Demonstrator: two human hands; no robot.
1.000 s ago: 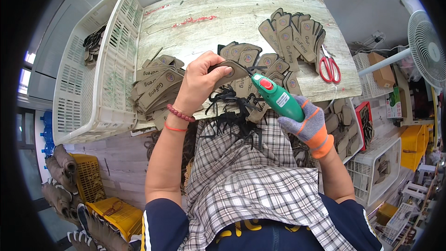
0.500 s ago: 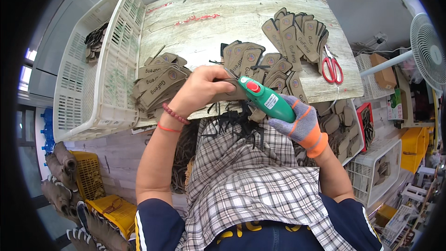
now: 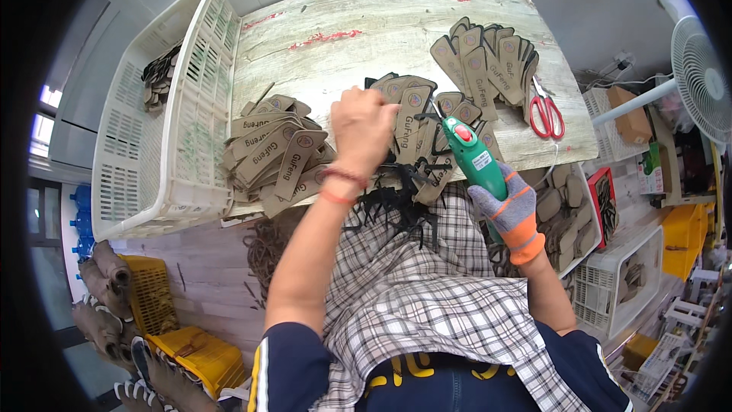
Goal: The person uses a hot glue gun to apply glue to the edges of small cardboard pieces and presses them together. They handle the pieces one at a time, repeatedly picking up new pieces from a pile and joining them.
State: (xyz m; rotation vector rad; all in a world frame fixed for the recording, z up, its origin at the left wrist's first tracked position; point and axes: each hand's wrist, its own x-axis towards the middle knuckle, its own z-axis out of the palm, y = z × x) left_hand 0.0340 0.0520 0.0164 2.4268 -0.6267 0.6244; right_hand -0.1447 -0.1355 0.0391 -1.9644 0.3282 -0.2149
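My gloved right hand [image 3: 505,202] grips a green handheld electric tool [image 3: 479,159] with a red button and a slim dark tip. The tip points up and left at the middle pile of brown fabric pieces [image 3: 412,118], which have black edging and printing. At that pile's left edge is my bare left hand [image 3: 364,126], its fingers bent and the fingertips hidden. Left of my forearm lies another pile of brown fabric pieces [image 3: 267,149], loosely stacked. Black trimmings [image 3: 396,194] hang at the table's near edge over the plaid cloth on my lap.
A white plastic crate [image 3: 164,160] stands at the table's left. Farther right on the table [image 3: 343,11] lie a fan of brown pieces [image 3: 488,65] and red-handled scissors [image 3: 547,114]. Yellow crates [image 3: 194,351] and stuffed brown items [image 3: 103,275] are at lower left, a fan [image 3: 701,80] at right.
My left hand has let go of a brown piece on the left pile and moved right and up to the middle pile. My right hand and the green tool have shifted slightly right.
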